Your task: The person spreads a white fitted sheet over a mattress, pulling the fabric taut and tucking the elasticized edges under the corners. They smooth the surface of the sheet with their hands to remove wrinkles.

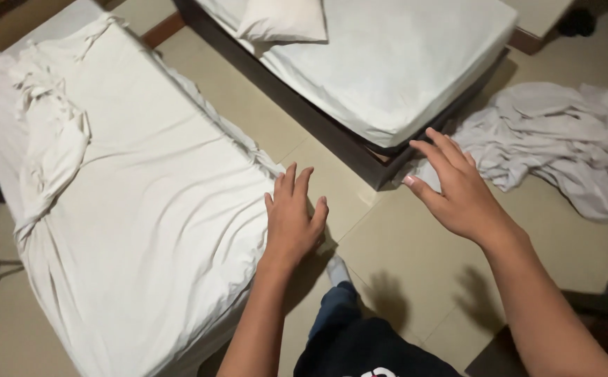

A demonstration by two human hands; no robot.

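Here, seen from above, two bare hands reach out over a bedroom floor. The left hand (291, 222) hovers at the near right edge of a bed covered by a loose white sheet (143, 209), fingers slightly apart and holding nothing; it may be brushing the sheet, though that is hard to tell. The right hand (457, 192) hangs open, fingers spread, near the corner of a second bed (387, 63) farther off. A crumpled pile of white linen (562, 139) lies on the tiled floor (401, 251) at right.
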